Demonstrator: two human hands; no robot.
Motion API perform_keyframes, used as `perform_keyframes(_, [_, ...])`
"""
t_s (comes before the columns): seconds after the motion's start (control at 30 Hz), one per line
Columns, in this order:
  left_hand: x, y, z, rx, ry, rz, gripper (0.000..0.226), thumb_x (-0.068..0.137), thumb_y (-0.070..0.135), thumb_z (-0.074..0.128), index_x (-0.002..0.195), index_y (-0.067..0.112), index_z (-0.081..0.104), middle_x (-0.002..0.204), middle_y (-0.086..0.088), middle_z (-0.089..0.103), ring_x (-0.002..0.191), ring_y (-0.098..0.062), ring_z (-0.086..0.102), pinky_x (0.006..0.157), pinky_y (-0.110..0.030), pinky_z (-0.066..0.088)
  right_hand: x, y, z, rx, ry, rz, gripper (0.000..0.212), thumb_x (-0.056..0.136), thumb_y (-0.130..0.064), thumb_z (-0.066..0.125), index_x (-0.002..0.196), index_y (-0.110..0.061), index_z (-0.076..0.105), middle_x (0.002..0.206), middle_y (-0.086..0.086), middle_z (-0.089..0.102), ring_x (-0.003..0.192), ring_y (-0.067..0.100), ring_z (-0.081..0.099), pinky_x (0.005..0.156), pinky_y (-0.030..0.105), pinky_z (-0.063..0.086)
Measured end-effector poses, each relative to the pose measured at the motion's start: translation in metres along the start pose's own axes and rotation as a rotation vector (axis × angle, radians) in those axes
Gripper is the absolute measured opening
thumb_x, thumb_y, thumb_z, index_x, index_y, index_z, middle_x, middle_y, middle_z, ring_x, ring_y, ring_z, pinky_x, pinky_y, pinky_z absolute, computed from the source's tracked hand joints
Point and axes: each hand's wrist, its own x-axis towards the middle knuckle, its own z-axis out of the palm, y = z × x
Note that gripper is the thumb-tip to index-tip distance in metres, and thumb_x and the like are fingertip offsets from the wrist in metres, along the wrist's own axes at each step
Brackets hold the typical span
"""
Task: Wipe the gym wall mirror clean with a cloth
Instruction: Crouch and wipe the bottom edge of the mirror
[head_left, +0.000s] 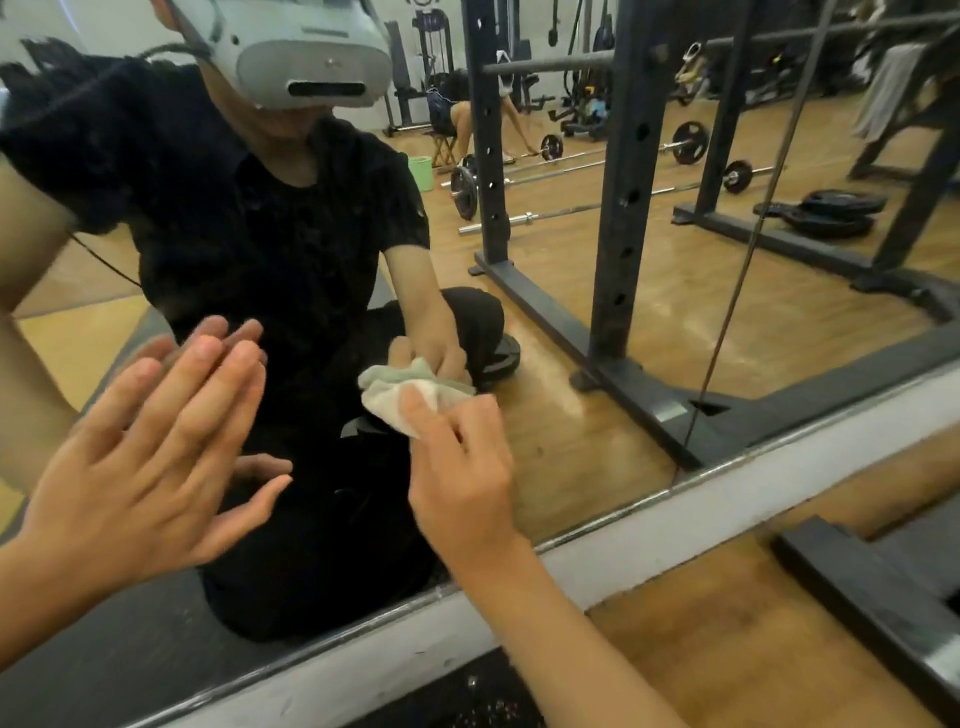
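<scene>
— What does the right hand (460, 467) hold?
— A cloth (392, 408), soft and crumpled into a loose wad. It is off-white, with a pale green tinge where it meets its reflection. The fingers curl round it and pinch it, pressing it on the glass just above the knuckles.
— And the left hand (150, 452)?
— Released: fingers straight and close together, thumb spread, palm toward the mirror (571, 364). It is level with the right hand and to its left. The fingertips meet their own reflection, so they touch the glass.
— How does the mirror look?
— A large flat pane, smooth and glossy, with a thin vertical seam well to the right of the right hand. Faint hazy smears show just right of the cloth. Its lower edge sits in thin metal trim on a scuffed white painted ledge (675, 519), below both wrists.
— Anything else?
— Reflected beyond the right hand are a dark steel rack (623, 208) with round holes, and barbells (688, 143). Under the right forearm the floor (727, 639) is tan wood plank.
</scene>
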Motion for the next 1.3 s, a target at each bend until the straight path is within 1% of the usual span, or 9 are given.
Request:
perform_keyframes(0.2, [0.013,0.002,-0.011,0.126,0.071,0.071,0.082,0.101,0.047,0.045,0.156,-0.013,0.034,0.17,-0.027,0.024,0.16,-0.04,0.019,0.133,-0.051,0.008,0.105,0.119,-0.057,-0.091,0.368,0.574,0.014,0.095,-0.012,0.066,0.102,0.0,0.07,0.099,0.012,0.063,0.082,0.0,0.049,0.078,0.007,0.041])
perform_keyframes(0.37, [0.014,0.001,-0.017,0.217,0.046,0.102,0.083,0.099,0.048,0.047,0.154,-0.014,0.039,0.167,-0.03,0.028,0.157,-0.043,0.025,0.132,-0.052,0.01,0.137,0.108,-0.051,-0.081,0.538,0.701,0.015,0.096,-0.017,0.062,0.107,-0.008,0.068,0.107,-0.002,0.067,0.095,-0.002,0.059,0.089,0.02,0.051])
perform_keyframes(0.47, [0.017,0.001,-0.019,0.223,0.033,0.097,0.083,0.099,0.048,0.048,0.154,-0.014,0.039,0.167,-0.03,0.03,0.155,-0.042,0.029,0.132,-0.052,0.011,0.094,0.039,-0.011,-0.015,0.44,0.511,0.01,0.095,-0.007,0.057,0.1,-0.001,0.064,0.098,0.008,0.061,0.087,0.005,0.054,0.083,0.013,0.044])
perform_keyframes(0.57, [0.018,0.001,-0.021,0.183,0.037,0.088,0.078,0.102,0.044,0.045,0.155,-0.013,0.038,0.168,-0.028,0.028,0.157,-0.04,0.026,0.133,-0.05,0.009,0.029,-0.029,0.009,0.033,0.064,0.11,0.015,0.1,-0.001,0.054,0.103,0.002,0.068,0.09,0.015,0.059,0.081,0.023,0.053,0.077,0.031,0.05])
perform_keyframes(0.7, [0.016,0.002,-0.02,0.107,0.049,0.047,0.075,0.103,0.038,0.042,0.158,-0.011,0.034,0.171,-0.025,0.024,0.16,-0.037,0.02,0.133,-0.049,0.009,0.033,0.024,-0.016,-0.077,-0.107,-0.221,0.015,0.098,0.001,0.062,0.107,-0.003,0.073,0.091,0.011,0.053,0.075,0.024,0.048,0.068,0.032,0.045])
perform_keyframes(0.97, [0.016,0.002,-0.016,0.169,0.025,0.084,0.077,0.099,0.042,0.044,0.155,-0.012,0.04,0.167,-0.029,0.03,0.157,-0.04,0.025,0.132,-0.051,0.012,0.161,0.086,-0.042,-0.123,0.516,0.633,0.005,0.096,-0.016,0.06,0.099,-0.013,0.062,0.105,0.001,0.066,0.096,0.011,0.062,0.087,0.028,0.054])
perform_keyframes(1.07, [0.015,0.001,-0.017,0.147,0.012,0.082,0.076,0.099,0.04,0.043,0.156,-0.011,0.039,0.167,-0.028,0.03,0.157,-0.041,0.026,0.13,-0.053,0.014,0.106,0.004,0.0,-0.031,0.397,0.418,0.008,0.095,-0.005,0.059,0.102,-0.004,0.062,0.099,0.006,0.059,0.086,0.019,0.058,0.076,0.018,0.048])
perform_keyframes(1.13, [0.016,0.001,-0.017,0.105,0.017,0.074,0.073,0.102,0.036,0.04,0.157,-0.011,0.036,0.168,-0.027,0.029,0.158,-0.04,0.025,0.13,-0.051,0.013,0.054,-0.042,0.015,-0.004,0.134,0.116,0.014,0.094,0.001,0.058,0.106,-0.003,0.063,0.094,0.009,0.057,0.077,0.028,0.055,0.07,0.032,0.048])
perform_keyframes(1.3, [0.015,0.002,-0.018,0.03,0.042,0.026,0.07,0.103,0.031,0.039,0.159,-0.009,0.033,0.17,-0.025,0.026,0.16,-0.037,0.023,0.13,-0.049,0.013,0.055,0.012,-0.01,-0.079,-0.082,-0.34,0.015,0.099,0.0,0.061,0.108,0.0,0.074,0.091,0.014,0.064,0.077,0.028,0.055,0.074,0.038,0.051])
